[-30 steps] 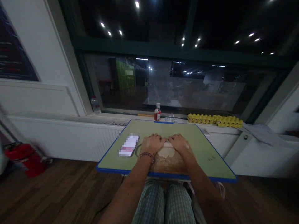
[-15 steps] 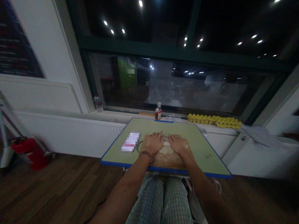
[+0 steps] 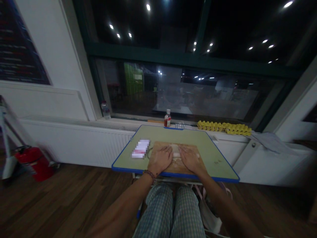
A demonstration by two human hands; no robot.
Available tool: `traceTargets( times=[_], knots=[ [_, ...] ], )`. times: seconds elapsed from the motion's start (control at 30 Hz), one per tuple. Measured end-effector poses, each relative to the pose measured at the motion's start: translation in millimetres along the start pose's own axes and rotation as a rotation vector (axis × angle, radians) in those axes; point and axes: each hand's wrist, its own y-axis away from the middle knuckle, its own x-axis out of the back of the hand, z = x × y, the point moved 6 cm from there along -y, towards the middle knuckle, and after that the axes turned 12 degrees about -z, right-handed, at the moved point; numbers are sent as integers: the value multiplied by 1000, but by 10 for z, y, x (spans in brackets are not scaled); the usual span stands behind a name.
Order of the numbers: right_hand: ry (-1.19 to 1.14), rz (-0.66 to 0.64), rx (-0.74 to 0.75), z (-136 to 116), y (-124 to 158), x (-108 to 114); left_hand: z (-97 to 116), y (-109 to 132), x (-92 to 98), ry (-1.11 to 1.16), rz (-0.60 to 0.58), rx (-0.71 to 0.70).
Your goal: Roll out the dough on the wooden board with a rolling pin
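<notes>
Both hands lie open and flat, holding nothing in a closed grip: the left hand and the right hand press down side by side on a pale, floury lump of dough, which shows between them. The dough sits near the middle of a brown wooden board, set on a green desk with blue edging, apparently close to the person so the arms can bear straight down. To the left of the board, a flat pixelated object, perhaps a phone, seems kept clear of the flour. Beyond, on the sill, stand a small bottle with red contents and a yellow egg tray.
</notes>
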Motion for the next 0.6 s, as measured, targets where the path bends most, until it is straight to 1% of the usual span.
traceTargets(
  times=[0.07, 0.13, 0.23, 0.37, 0.47, 0.6],
  knots=[
    [-9, -1, 3, -4, 20, 5, 9, 22, 22, 17, 13, -6],
    [-9, -13, -2, -12, 10, 24, 0, -6, 19, 30, 13, 0],
    [1, -34, -27, -21, -46, 72, -37, -101, -15, 25, 23, 15],
    [14, -52, -59, -6, -158, 116, -85, -239, -74, -29, 48, -6],
    [39, -79, -88, 42, -255, 99, -135, -329, -107, -45, 42, 5],
    [58, -133, -90, 110, -396, 33, -181, -436, -100, -35, 31, 36]
  ],
)
